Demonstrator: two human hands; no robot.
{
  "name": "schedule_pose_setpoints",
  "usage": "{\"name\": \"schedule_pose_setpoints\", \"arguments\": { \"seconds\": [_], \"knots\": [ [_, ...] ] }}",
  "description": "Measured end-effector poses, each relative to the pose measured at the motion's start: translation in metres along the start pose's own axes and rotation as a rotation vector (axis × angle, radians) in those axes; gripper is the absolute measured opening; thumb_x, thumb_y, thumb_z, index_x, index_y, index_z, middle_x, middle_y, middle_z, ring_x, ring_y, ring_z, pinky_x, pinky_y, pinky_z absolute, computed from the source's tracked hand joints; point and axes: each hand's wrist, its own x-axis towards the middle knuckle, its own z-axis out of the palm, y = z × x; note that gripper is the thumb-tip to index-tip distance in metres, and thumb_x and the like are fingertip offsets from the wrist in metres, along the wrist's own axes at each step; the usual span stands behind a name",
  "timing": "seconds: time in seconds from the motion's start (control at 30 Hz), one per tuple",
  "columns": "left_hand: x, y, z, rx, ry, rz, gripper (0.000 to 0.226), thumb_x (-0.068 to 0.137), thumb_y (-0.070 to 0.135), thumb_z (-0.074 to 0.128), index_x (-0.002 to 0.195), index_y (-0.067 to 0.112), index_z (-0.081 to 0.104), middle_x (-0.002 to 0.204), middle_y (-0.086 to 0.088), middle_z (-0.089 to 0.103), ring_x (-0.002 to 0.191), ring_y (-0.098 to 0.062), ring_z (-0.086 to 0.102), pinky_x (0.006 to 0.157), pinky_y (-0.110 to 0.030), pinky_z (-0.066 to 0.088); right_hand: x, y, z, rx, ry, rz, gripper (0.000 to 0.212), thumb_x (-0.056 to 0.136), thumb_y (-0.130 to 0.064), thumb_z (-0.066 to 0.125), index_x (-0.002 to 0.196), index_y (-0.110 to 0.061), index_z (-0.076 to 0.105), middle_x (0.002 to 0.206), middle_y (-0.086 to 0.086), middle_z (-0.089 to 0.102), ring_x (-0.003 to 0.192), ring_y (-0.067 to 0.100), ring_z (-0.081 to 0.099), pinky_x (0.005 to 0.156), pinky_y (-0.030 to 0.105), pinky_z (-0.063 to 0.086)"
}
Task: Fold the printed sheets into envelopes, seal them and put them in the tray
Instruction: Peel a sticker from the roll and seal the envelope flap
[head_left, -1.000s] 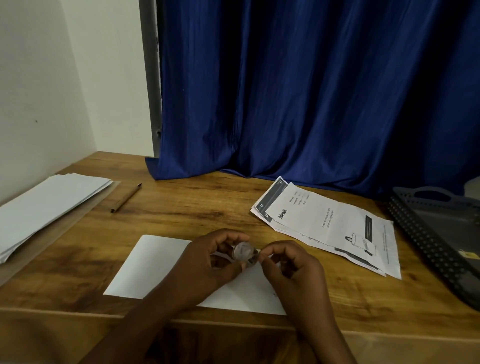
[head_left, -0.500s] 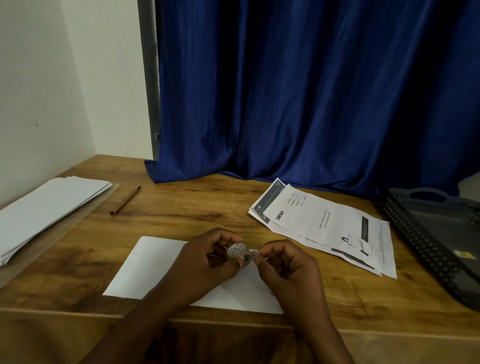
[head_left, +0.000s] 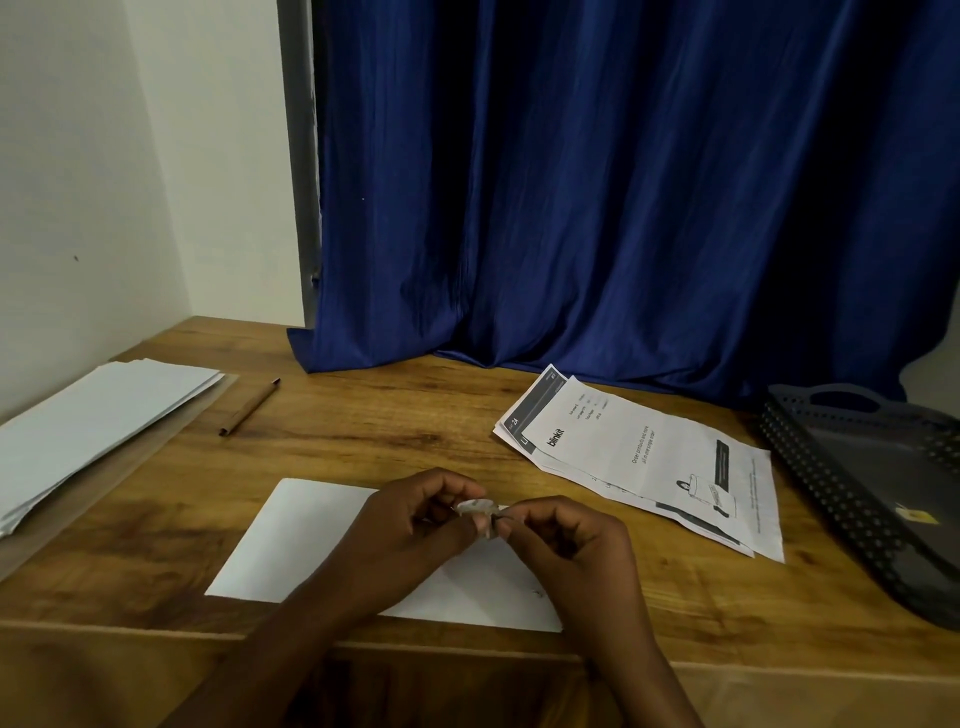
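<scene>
The tabletop (head_left: 363, 447) carries a dark tray (head_left: 852, 499) far right of the hands, printed sheets (head_left: 649, 457) just beyond the right hand (head_left: 571, 540), and a white envelope (head_left: 301, 535) under the left hand (head_left: 415, 525). Both pinch a small tape roll (head_left: 475, 506).

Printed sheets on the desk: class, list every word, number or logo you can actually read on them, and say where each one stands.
"blinkit": logo near the top of the uppermost printed sheet.
"Order products and more, all in one single order!": the sideways line in that sheet's middle, only partly legible, so this reading is unsure.
"2A": dark header band of the sheet beneath.
The small table rows, the dark box and the edge print are too small to read.
</scene>
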Motion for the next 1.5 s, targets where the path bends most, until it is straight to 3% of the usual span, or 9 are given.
{"name": "schedule_pose_setpoints", "arguments": {
  "seconds": [0.23,0.37,0.63,0.77,0.83,0.97,1.17,1.33,1.5],
  "knots": [
    [0.001,0.000,0.000,-0.054,-0.014,-0.012,0.014,0.095,0.019,0.068,0.106,0.026,0.073,0.098,0.002,0.076,0.089,-0.022,0.072,0.081,-0.044,0.061,-0.001,-0.001,0.000,0.023,0.024,-0.064,0.017,0.072,-0.050,0.074,0.084,-0.039,0.080,0.082,-0.011,0.076,0.072,0.016,0.069,0.064,0.039,0.057],
    [0.001,-0.001,-0.001,-0.078,-0.018,-0.014,0.015,0.096,0.017,0.066,0.107,0.025,0.073,0.098,0.000,0.076,0.089,-0.024,0.072,0.081,-0.046,0.061,-0.001,0.000,-0.001,0.042,0.024,-0.101,0.013,0.074,-0.044,0.075,0.084,-0.039,0.080,0.083,-0.012,0.076,0.076,0.016,0.069,0.064,0.036,0.057],
    [-0.001,0.001,-0.002,-0.087,-0.035,-0.032,0.019,0.096,0.019,0.066,0.112,0.026,0.072,0.103,0.002,0.075,0.090,-0.023,0.072,0.084,-0.045,0.060,0.001,0.002,-0.001,0.070,0.034,-0.006,0.013,0.084,-0.025,0.079,0.088,-0.037,0.078,0.081,-0.005,0.076,0.068,0.022,0.069,0.064,0.045,0.061],
    [-0.002,0.004,-0.002,-0.058,-0.031,-0.041,0.022,0.094,0.022,0.068,0.115,0.029,0.071,0.102,0.007,0.075,0.089,-0.019,0.071,0.084,-0.040,0.061,0.002,0.005,-0.002,0.035,0.111,0.005,0.018,0.080,-0.019,0.084,0.084,-0.032,0.072,0.075,0.000,0.071,0.064,0.027,0.064,0.057,0.039,0.056],
    [-0.002,0.005,-0.001,-0.046,-0.030,-0.036,0.023,0.093,0.024,0.070,0.115,0.030,0.071,0.098,0.008,0.075,0.086,-0.018,0.072,0.082,-0.038,0.061,0.001,0.006,-0.002,0.009,0.101,-0.020,0.017,0.079,-0.018,0.084,0.081,-0.031,0.074,0.078,-0.002,0.070,0.066,0.018,0.065,0.056,0.033,0.056],
    [-0.003,0.006,-0.002,-0.039,-0.034,-0.018,0.025,0.090,0.029,0.072,0.115,0.030,0.071,0.100,0.008,0.075,0.085,-0.018,0.072,0.079,-0.036,0.062,0.001,0.004,-0.001,-0.047,0.023,-0.047,0.028,0.082,-0.016,0.081,0.093,-0.042,0.078,0.089,-0.011,0.073,0.079,0.014,0.068,0.062,0.022,0.054],
    [-0.003,0.005,-0.003,-0.083,-0.011,-0.029,0.029,0.085,0.026,0.077,0.113,0.030,0.070,0.106,0.006,0.074,0.085,-0.021,0.074,0.077,-0.039,0.063,0.001,-0.001,0.001,-0.049,-0.033,-0.053,0.033,0.072,-0.053,0.077,0.102,-0.042,0.079,0.097,-0.017,0.074,0.081,0.013,0.067,0.060,0.021,0.053],
    [-0.002,0.008,-0.004,-0.143,-0.018,-0.043,0.043,0.072,0.038,0.077,0.112,0.024,0.071,0.106,0.001,0.075,0.086,-0.023,0.075,0.077,-0.039,0.063,0.002,0.003,0.000,-0.030,-0.029,-0.040,0.031,0.069,-0.049,0.077,0.100,-0.044,0.079,0.095,-0.020,0.075,0.081,0.011,0.067,0.062,0.020,0.053],
    [-0.002,0.009,-0.004,-0.153,-0.008,-0.045,0.045,0.069,0.039,0.077,0.110,0.023,0.071,0.104,0.002,0.076,0.088,-0.022,0.074,0.078,-0.038,0.063,0.002,0.002,-0.001,-0.015,-0.036,-0.044,0.032,0.072,-0.052,0.072,0.102,-0.042,0.079,0.098,-0.024,0.075,0.088,0.009,0.070,0.072,0.033,0.060]
  ]
}}
